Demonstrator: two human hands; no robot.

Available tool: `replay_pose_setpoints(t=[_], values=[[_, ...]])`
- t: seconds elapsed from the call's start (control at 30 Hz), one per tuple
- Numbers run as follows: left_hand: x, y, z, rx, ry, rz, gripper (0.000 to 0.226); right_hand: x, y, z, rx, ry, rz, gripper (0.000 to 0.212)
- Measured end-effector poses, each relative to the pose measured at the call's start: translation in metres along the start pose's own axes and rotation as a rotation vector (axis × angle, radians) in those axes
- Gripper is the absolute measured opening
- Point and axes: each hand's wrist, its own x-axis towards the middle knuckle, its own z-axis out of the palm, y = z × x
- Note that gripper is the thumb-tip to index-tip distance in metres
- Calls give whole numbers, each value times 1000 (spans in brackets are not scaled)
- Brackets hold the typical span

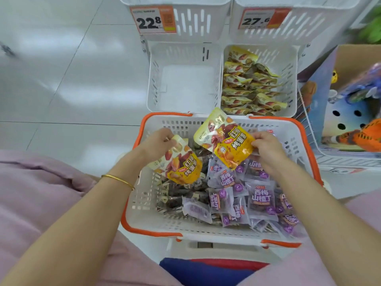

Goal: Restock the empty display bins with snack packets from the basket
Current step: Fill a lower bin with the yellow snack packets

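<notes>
A white basket with orange rim [313, 153] sits in front of me, filled with purple snack packets [260, 200] and dark packets [175, 198]. My left hand [158, 142] pinches the top of one yellow packet [181, 166] over the basket's left side. My right hand [267, 146] pinches the edge of a second yellow packet [224, 139], held above the basket's far side. Beyond the basket stand two white display bins: the left bin [153, 79] holds nothing, the right bin [290, 65] holds several yellow packets [250, 85].
Two upper white bins carry price tags 22.8 [153, 20] and 27.6 [262, 19]. A cardboard box with toys [350, 96] stands at the right in a wire rack. White tiled floor lies to the left. My knees in pink fabric flank the basket.
</notes>
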Motion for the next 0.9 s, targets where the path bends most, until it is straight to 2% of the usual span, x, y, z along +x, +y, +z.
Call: replay_pose_setpoints(t=[0.1, 0.2, 0.53, 0.73, 0.9], values=[[3, 7, -3, -132, 112, -38, 14, -7, 8, 5, 104, -65, 84, 33], [6, 19, -4, -225, 137, -41, 14, -14, 15, 19, 84, -120, 109, 32], [2, 53, 8, -256, 52, -15, 24, -17, 24, 33, -61, 11, -9, 28], [-6, 63, 18, -263, 37, 65, 23, -13, 30, 40, -140, 162, -72, 23], [-11, 67, 23, -221, -29, 144, 22, -15, 23, 39, -155, 207, -129, 19]])
